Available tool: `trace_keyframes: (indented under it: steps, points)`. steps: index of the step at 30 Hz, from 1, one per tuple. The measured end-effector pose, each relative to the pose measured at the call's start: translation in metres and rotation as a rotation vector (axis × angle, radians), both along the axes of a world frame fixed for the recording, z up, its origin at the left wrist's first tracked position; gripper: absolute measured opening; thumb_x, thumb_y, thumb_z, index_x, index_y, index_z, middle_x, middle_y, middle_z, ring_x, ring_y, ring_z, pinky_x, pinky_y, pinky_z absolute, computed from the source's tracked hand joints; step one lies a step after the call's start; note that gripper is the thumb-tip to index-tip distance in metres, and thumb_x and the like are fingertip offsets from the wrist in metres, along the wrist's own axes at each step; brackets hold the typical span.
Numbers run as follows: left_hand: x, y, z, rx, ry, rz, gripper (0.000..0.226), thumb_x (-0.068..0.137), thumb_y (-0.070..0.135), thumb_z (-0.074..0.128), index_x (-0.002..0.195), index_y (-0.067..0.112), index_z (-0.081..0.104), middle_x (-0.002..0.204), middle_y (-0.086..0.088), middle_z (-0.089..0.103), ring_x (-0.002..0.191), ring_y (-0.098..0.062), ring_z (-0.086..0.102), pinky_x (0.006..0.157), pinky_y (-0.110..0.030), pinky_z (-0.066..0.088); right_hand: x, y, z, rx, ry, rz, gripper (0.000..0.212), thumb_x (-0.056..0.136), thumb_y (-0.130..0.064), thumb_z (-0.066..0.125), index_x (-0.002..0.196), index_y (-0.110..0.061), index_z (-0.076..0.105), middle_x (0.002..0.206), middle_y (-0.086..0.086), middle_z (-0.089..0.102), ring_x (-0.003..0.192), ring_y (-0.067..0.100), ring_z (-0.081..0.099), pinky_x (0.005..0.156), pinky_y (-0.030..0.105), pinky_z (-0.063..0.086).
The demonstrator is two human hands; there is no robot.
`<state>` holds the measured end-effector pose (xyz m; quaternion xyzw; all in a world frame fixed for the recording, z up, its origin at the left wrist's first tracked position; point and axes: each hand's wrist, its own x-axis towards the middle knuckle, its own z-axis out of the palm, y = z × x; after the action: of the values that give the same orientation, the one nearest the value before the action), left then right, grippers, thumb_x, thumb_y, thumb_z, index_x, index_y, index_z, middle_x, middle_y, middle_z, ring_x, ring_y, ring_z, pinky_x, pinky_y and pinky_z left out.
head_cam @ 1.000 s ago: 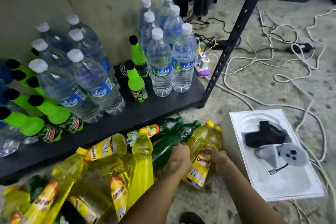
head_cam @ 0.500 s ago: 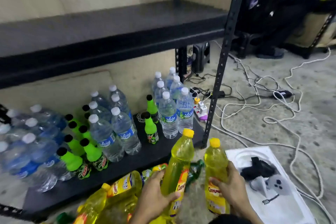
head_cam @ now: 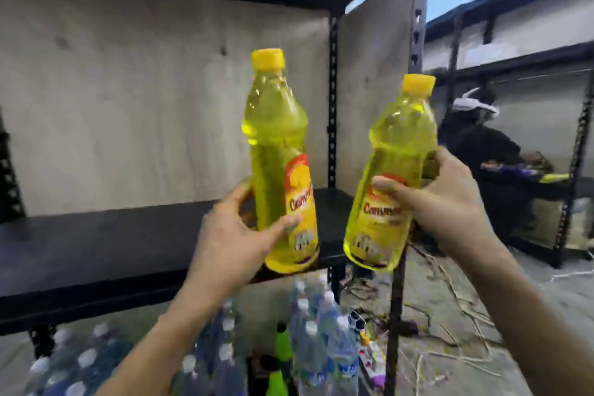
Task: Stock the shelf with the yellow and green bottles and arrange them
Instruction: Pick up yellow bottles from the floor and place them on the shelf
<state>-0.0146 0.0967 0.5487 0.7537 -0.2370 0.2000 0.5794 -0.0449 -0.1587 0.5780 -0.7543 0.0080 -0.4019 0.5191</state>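
My left hand (head_cam: 236, 236) grips a yellow bottle (head_cam: 276, 145) with a yellow cap and a red-and-yellow label, held upright over the front right part of the black middle shelf (head_cam: 96, 247). My right hand (head_cam: 446, 202) grips a second yellow bottle (head_cam: 392, 170), tilted slightly left, in front of the shelf's right front post (head_cam: 418, 10). Both bottles are in the air at shelf height. The shelf board itself is bare. A green bottle (head_cam: 284, 344) stands on the lower shelf among water bottles.
Several clear water bottles (head_cam: 321, 325) with white caps crowd the lower shelf. A plywood back panel (head_cam: 144, 100) closes the shelf. White cables (head_cam: 450, 347) and a power strip lie on the floor at right. A person (head_cam: 482, 145) in dark clothes sits at another rack beyond.
Both hands have lifted the two yellow bottles from floor level up to the middle shelf, and my view has tilted up from the lower shelf to the middle one.
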Motion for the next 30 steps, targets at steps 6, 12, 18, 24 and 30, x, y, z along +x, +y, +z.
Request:
trace_keyframes:
  steps: [6,12,18,24,30]
  points:
    - [0.155,-0.037,0.033,0.053,-0.057,0.234,0.061,0.063,0.037,0.089,0.118,0.032,0.062,0.113,0.007,0.07,0.102,-0.014,0.067,0.095,-0.036,0.054,0.133,0.017,0.051,-0.018,0.068,-0.094,0.06,0.063,-0.032,0.091,0.109,-0.015,0.057,0.105,0.004,0.066,0.093,0.019,0.065,0.079,0.03,0.054]
    - [0.26,-0.073,0.019,0.048,0.074,0.336,0.062,0.071,0.033,0.087,0.125,0.016,0.061,0.122,-0.007,0.068,0.108,-0.027,0.065,0.088,-0.031,0.049,0.243,0.018,0.037,-0.031,0.18,-0.141,0.066,0.064,-0.022,0.091,0.116,-0.009,0.052,0.117,0.014,0.062,0.107,0.035,0.064,0.089,0.048,0.056]
    - [0.318,-0.097,-0.002,-0.029,0.133,0.298,0.066,0.074,0.032,0.085,0.13,0.013,0.057,0.128,-0.009,0.065,0.116,-0.03,0.062,0.1,-0.042,0.05,0.31,0.009,0.017,0.068,0.227,-0.201,0.069,0.073,-0.02,0.086,0.126,-0.005,0.045,0.128,0.018,0.056,0.116,0.037,0.059,0.097,0.046,0.052]
    - [0.339,-0.102,-0.018,0.069,0.105,0.232,0.071,0.076,0.033,0.083,0.137,0.013,0.051,0.134,-0.008,0.061,0.122,-0.028,0.058,0.1,-0.038,0.046,0.337,0.001,0.012,0.011,0.251,-0.208,0.068,0.074,-0.021,0.085,0.125,-0.007,0.042,0.127,0.018,0.057,0.115,0.039,0.061,0.092,0.049,0.055]
    - [0.333,-0.091,-0.015,0.228,0.254,0.19,0.089,0.073,0.027,0.086,0.146,0.011,0.038,0.145,-0.01,0.051,0.131,-0.029,0.05,0.106,-0.04,0.044,0.325,0.003,0.009,-0.015,0.327,-0.206,0.074,0.075,-0.021,0.086,0.132,-0.007,0.041,0.133,0.017,0.054,0.122,0.037,0.057,0.094,0.044,0.053]
